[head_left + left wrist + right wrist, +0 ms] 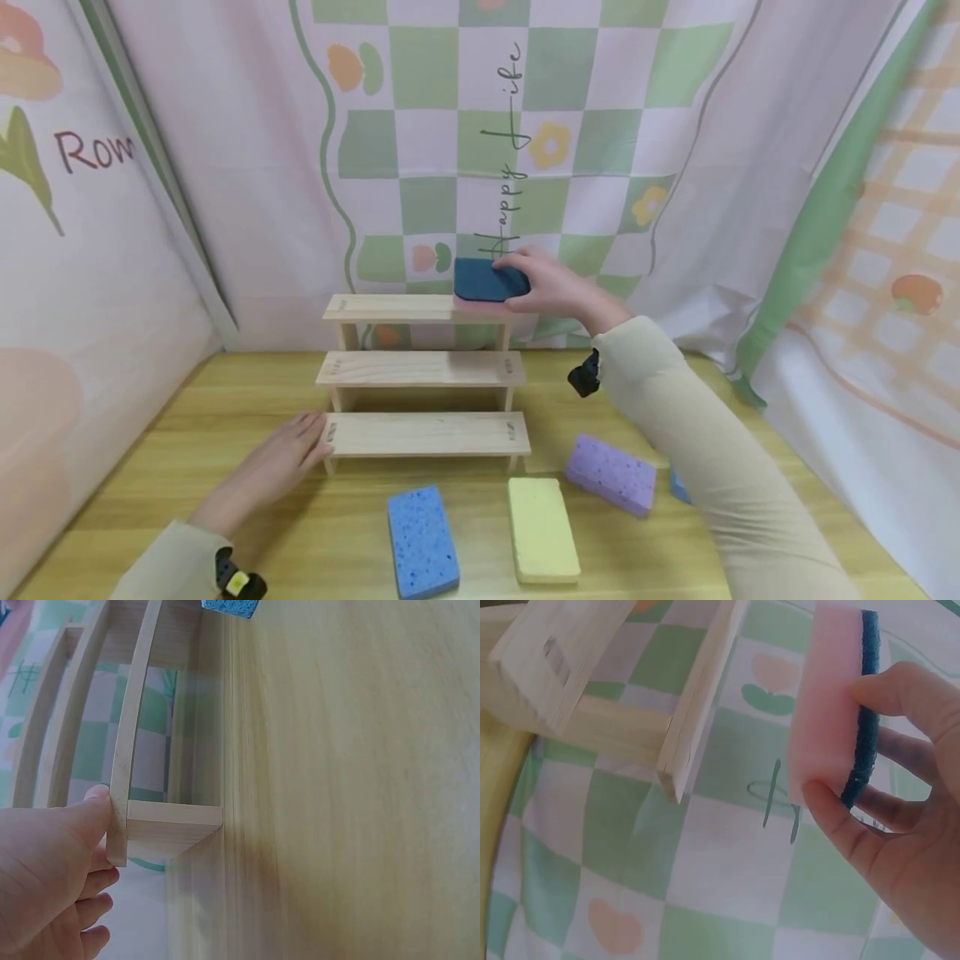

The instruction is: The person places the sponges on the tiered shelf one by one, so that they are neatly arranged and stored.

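Over the right end of the top step of a three-tier wooden shelf (427,435), my right hand (551,287) holds a pink sponge (826,697) with a dark blue scouring side (483,279). The thumb and fingers pinch it by its edges, scouring side up. A gap shows between sponge and top step in the right wrist view. My left hand (281,458) grips the left end of the lowest step, thumb (96,806) against the board and fingers curled at its end. In the left wrist view, the shelf's side leg (172,814) stands on the table.
In front of the shelf lie a blue sponge (423,542) and a yellow sponge (543,531). A purple sponge (611,475) is to their right, and another blue piece (679,487) is partly hidden by my right sleeve. A patterned curtain (427,142) hangs close behind the shelf.
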Demonstrator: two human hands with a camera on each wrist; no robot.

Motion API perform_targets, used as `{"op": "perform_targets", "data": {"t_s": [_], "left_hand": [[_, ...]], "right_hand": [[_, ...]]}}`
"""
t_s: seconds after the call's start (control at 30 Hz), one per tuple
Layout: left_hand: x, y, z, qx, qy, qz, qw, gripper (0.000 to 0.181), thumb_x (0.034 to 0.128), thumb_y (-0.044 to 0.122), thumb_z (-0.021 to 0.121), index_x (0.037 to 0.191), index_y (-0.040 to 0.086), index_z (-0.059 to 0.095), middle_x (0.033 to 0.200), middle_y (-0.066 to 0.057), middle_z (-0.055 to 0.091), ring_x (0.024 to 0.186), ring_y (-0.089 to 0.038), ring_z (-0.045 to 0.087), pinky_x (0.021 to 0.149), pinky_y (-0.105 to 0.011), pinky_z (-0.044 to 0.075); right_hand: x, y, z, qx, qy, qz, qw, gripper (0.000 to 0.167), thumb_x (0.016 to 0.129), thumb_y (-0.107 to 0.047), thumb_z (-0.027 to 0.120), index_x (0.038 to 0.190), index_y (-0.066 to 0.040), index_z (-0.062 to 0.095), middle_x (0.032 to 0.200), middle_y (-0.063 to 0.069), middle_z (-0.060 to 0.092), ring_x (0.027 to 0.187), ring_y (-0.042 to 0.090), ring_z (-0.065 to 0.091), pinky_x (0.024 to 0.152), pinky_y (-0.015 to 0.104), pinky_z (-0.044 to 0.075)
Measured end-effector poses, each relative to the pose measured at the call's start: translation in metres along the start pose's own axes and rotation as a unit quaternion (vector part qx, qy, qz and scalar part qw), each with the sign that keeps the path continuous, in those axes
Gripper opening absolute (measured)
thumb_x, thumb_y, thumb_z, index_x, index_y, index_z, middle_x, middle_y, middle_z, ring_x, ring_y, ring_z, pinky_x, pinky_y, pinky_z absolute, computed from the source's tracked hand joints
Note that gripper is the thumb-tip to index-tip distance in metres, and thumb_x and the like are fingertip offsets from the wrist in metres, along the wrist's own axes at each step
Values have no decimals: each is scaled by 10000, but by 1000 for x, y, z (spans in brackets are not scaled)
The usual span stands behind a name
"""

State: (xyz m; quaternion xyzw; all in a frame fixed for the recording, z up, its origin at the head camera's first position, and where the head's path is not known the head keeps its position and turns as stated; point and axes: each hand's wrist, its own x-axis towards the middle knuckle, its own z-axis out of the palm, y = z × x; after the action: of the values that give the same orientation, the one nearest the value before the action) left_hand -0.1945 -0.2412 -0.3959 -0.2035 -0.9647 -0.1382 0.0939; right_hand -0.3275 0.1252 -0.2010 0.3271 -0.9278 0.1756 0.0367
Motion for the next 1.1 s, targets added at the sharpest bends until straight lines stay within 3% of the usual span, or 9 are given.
{"op": "perform_targets", "data": {"t_s": [0.2, 0.67, 1.1], "left_hand": [[1, 1, 0, 30, 7, 0, 10000, 519, 966, 251, 490, 1270, -166, 426, 1319, -321, 398, 1232, -467, 336, 1022, -544, 268], [1, 0, -1, -18, -22, 15, 10000, 524, 969, 251, 483, 1276, -168, 415, 1326, -322, 387, 1236, -470, 324, 1022, -546, 264], [2, 0, 0, 3, 35, 26, 10000, 500, 963, 211, 498, 1266, -178, 418, 1315, -331, 393, 1232, -476, 327, 1018, -551, 268]], "right_hand": [[16, -10, 7, -78, -18, -133, 9999, 550, 807, -165, 639, 1327, -93, 476, 1345, 171, 375, 1137, 298, 404, 927, 442, 380], [53, -33, 40, 116, 120, -104, 9998, 523, 843, -205, 650, 1323, -88, 478, 1384, 171, 360, 1234, 282, 368, 1006, 398, 343], [77, -46, 67, 115, 227, -227, 9994, 492, 840, -175, 668, 1295, -82, 506, 1384, 188, 375, 1260, 295, 349, 1024, 379, 325]]}}
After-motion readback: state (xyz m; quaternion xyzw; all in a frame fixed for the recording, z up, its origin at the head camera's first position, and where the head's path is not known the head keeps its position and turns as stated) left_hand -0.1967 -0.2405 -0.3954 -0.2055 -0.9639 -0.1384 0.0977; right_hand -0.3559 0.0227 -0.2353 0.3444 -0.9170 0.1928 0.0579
